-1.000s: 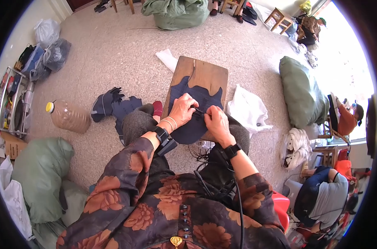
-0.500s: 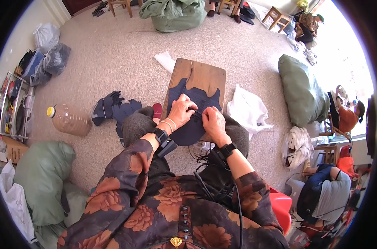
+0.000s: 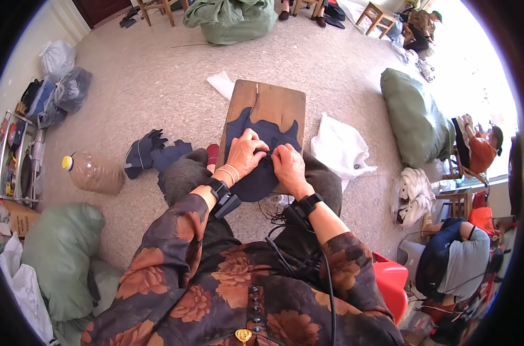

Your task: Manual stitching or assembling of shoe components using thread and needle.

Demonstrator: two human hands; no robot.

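A dark navy cloth piece (image 3: 256, 188) with a wavy-cut far edge lies on a narrow wooden bench (image 3: 280, 102) between my knees. My left hand (image 3: 244, 155) is closed over the middle of the cloth, thumb and forefinger pinching it. Close beside it on the right, my right hand (image 3: 289, 167) has its fingers curled and pressed together on the same cloth. The fingertips nearly meet around a small dark gathered spot whose details I cannot make out. A thin dark strand (image 3: 257, 95) runs from the cloth toward the bench's far end.
More navy cut pieces (image 3: 152, 154) lie on the floor by my left knee, near a big plastic jug (image 3: 95, 173). A white plastic bag (image 3: 341, 147) sits right of the bench. Green sacks (image 3: 415, 118) stand around. Other people sit at the right. A black cable (image 3: 329, 282) crosses my lap.
The whole view has shifted a little, so the surroundings sit slightly farther left. My right fingertips have drawn a bit closer to my left ones on the cloth.
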